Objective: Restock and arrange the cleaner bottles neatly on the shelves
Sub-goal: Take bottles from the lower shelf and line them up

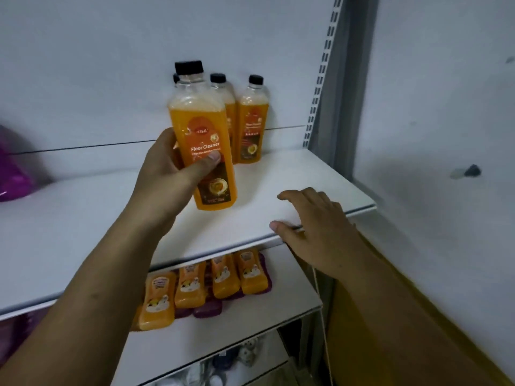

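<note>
head view: left hand (167, 176) grips a floor cleaner bottle (204, 129) round its middle, thumb (210, 161) pressed across the front label, other fingers wrapped behind it. the bottle has orange liquid and a black cap and leans a bit to the left. its base is low over the top shelf (83, 232), in front of the back row; cannot tell if it touches the shelf.

right hand (315, 227) holds nothing. it is palm down at the front edge of the top shelf, fingers loosely spread, thumb at the shelf lip.

back row (252, 121): same kind of bottles standing upright against the white back panel, close together. two are clear, and the cap of another peeks out behind the held bottle.

lower shelf (292, 288): a row of orange bottles (195, 282) side by side, with purple bottles (206, 310) next to them, partly hidden by the top shelf.

purple thing (14, 168) at the far left of the top shelf is blurred. slotted upright (320, 79) runs up the right side of the shelving, with a white wall (432, 107) beyond it. the lowest level holds whitish items, too blurred to tell.
</note>
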Demonstrator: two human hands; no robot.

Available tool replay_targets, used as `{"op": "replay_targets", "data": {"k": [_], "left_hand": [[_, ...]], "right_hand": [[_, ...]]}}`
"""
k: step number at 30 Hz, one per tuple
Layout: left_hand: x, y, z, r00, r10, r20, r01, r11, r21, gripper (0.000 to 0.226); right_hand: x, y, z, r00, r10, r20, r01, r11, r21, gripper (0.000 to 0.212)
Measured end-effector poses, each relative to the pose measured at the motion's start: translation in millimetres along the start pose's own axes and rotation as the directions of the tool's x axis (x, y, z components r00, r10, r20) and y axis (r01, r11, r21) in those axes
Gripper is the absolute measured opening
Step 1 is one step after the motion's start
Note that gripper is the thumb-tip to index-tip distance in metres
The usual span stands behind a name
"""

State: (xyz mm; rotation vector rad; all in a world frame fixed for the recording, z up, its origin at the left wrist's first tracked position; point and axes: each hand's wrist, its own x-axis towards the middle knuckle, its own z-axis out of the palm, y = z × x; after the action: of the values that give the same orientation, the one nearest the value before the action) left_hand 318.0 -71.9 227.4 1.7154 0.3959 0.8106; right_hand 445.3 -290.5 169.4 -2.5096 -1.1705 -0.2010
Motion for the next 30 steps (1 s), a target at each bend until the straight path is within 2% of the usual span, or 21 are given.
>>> {"op": "replay_targets", "data": {"k": [8,11,14,17,24,30], "left_hand": [[37,-18,-6,0.994,-0.004,-0.109,0.030,0.972,0.233,0.070],[52,-25,-5,0.989,0.037,-0.146,0.022,0.926,0.378,0.051],[62,-32,-1,0.986,0.062,-0.154,0.017,0.885,0.466,0.041],[72,-41,1,0.980,0.064,-0.189,0.038,0.870,0.491,0.033],[84,-60,1,0.970,0.077,-0.233,0.041,0.886,0.463,0.041],[86,-61,4,0.977,0.074,-0.199,0.010,0.921,0.389,0.051]], "right_hand": [[87,23,16,0.977,-0.174,0.122,0.167,0.984,0.063,0.053],[101,29,26,0.965,-0.206,0.163,0.193,0.977,0.094,0.050],[102,33,31,0.968,-0.217,0.130,0.198,0.970,0.139,0.047],[100,37,33,0.972,-0.214,0.094,0.197,0.966,0.166,0.045],[101,37,32,0.975,-0.198,0.099,0.177,0.966,0.189,0.044],[102,35,32,0.979,-0.176,0.099,0.155,0.970,0.188,0.043]]}}
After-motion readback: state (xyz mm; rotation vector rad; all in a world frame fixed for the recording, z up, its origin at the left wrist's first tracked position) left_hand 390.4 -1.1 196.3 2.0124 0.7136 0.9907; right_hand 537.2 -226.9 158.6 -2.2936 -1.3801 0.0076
